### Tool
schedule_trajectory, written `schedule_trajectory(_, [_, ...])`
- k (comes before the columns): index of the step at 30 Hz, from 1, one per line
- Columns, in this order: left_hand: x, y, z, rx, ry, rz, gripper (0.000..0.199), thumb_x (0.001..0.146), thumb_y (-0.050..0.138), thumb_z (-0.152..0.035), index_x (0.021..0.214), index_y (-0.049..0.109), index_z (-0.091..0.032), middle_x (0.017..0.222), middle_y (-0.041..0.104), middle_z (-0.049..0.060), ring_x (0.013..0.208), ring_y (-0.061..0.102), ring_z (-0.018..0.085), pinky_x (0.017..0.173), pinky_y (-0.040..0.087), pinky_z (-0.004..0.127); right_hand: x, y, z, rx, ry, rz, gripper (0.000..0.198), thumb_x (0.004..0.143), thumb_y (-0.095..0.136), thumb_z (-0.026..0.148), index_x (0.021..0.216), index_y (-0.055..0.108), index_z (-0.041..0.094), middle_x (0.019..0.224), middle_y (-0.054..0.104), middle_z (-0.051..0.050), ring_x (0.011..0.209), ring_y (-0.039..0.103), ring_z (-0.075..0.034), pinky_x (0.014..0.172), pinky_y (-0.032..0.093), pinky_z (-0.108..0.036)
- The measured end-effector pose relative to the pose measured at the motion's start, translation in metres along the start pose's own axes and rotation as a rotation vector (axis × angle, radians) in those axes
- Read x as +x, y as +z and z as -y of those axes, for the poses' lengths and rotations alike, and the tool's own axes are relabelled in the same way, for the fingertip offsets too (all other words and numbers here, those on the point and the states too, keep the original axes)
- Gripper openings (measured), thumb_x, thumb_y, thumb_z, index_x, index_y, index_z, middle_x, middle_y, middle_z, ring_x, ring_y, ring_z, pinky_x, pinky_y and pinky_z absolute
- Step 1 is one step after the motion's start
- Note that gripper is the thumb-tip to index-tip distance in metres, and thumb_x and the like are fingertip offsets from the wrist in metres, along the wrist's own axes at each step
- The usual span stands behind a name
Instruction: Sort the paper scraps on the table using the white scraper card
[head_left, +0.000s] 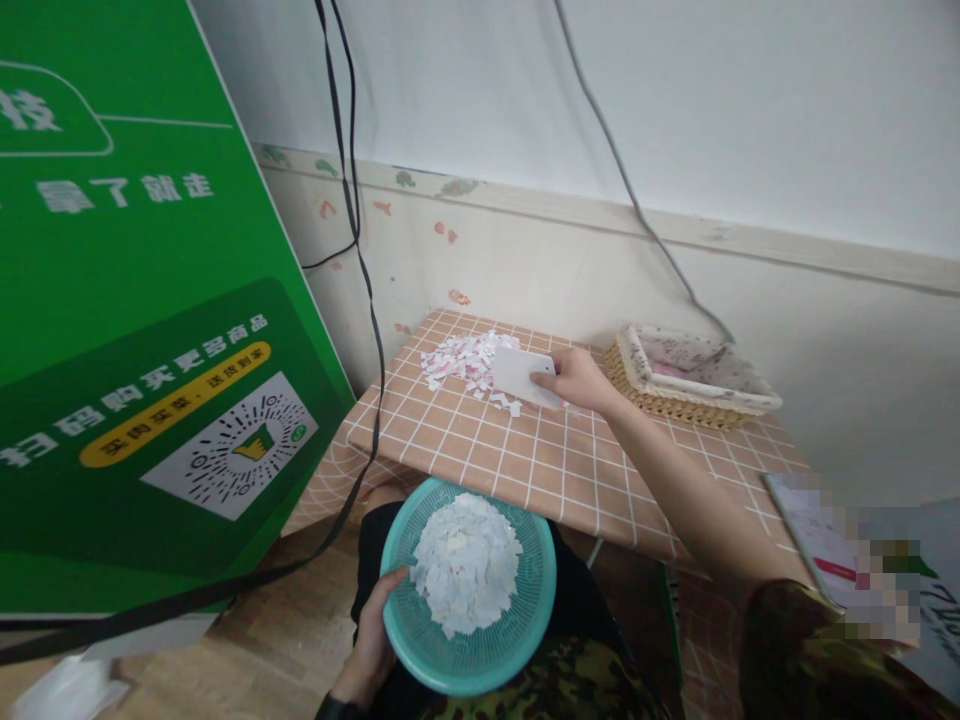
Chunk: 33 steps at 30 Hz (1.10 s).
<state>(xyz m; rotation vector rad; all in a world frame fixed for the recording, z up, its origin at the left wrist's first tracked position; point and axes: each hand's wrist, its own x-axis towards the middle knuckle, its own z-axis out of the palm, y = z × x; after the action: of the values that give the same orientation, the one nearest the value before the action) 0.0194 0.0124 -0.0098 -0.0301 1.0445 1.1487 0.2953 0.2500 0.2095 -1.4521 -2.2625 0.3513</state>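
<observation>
My right hand (pixel 577 380) grips a flat white scraper (pixel 519 374) by its right end, thumb on the near face. The scraper's left edge meets a loose heap of small white and pink paper scraps (pixel 461 357) on the table. A few scraps lie just in front of the scraper. On my lap rests a turquoise plastic colander (pixel 541 590), close below the table's front edge. My left hand (pixel 375 625) holds its left rim, thumb over the edge. Inside the colander is a mound of pale paper scraps (pixel 466 565).
A checked brown cloth covers the table (pixel 465 445). A lined wicker basket (pixel 690 400) stands at its back right. Black cables (pixel 365 270) hang at the left in front of a green panel (pixel 135 250). Papers (pixel 814 550) lie at the right edge.
</observation>
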Motion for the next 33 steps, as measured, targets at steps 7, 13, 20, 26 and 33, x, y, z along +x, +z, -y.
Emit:
schedule_trajectory(7, [-0.003, 0.001, 0.000, -0.008, -0.008, 0.008, 0.023, 0.068, 0.065, -0.026, 0.083, 0.071, -0.010, 0.078, 0.076, 0.011, 0.081, 0.069, 0.032, 0.078, 0.053, 0.045, 0.001, 0.009, -0.001, 0.032, -0.024, -0.011, 0.021, 0.073, 0.053, 0.031, 0.060, 0.057, 0.015, 0.052, 0.048, 0.001, 0.050, 0.042, -0.010, 0.048, 0.025, -0.025])
schedule_trajectory(13, [-0.004, 0.002, -0.001, 0.005, 0.018, 0.002, 0.021, 0.067, 0.066, -0.025, 0.081, 0.072, -0.011, 0.074, 0.076, 0.010, 0.080, 0.070, 0.032, 0.079, 0.052, 0.048, 0.001, 0.006, -0.003, 0.048, -0.039, 0.030, 0.019, 0.072, 0.054, 0.030, 0.060, 0.057, 0.015, 0.053, 0.049, 0.001, 0.049, 0.043, -0.010, 0.048, 0.027, -0.024])
schedule_trajectory(20, [-0.002, 0.000, 0.000, -0.007, 0.006, 0.014, 0.022, 0.069, 0.065, -0.026, 0.082, 0.072, -0.009, 0.076, 0.076, 0.011, 0.078, 0.070, 0.030, 0.081, 0.051, 0.044, -0.001, 0.006, -0.001, 0.093, -0.018, 0.045, 0.018, 0.072, 0.055, 0.029, 0.062, 0.059, 0.015, 0.054, 0.051, 0.001, 0.051, 0.046, -0.011, 0.048, 0.029, -0.024])
schedule_trajectory(26, [-0.002, 0.000, 0.000, -0.013, -0.008, 0.029, 0.023, 0.071, 0.064, -0.026, 0.083, 0.072, -0.009, 0.078, 0.076, 0.011, 0.079, 0.070, 0.030, 0.082, 0.051, 0.043, 0.001, 0.001, 0.002, 0.039, -0.028, 0.068, 0.017, 0.071, 0.055, 0.027, 0.058, 0.055, 0.015, 0.052, 0.050, 0.001, 0.049, 0.046, -0.010, 0.047, 0.029, -0.024])
schedule_trajectory(33, [0.000, -0.003, 0.001, -0.010, 0.013, 0.017, 0.020, 0.069, 0.066, -0.025, 0.081, 0.072, -0.010, 0.078, 0.076, 0.010, 0.076, 0.070, 0.029, 0.081, 0.052, 0.045, 0.003, -0.008, 0.012, -0.214, -0.072, 0.034, 0.017, 0.069, 0.056, 0.024, 0.055, 0.054, 0.015, 0.052, 0.052, -0.002, 0.049, 0.044, -0.011, 0.049, 0.028, -0.025])
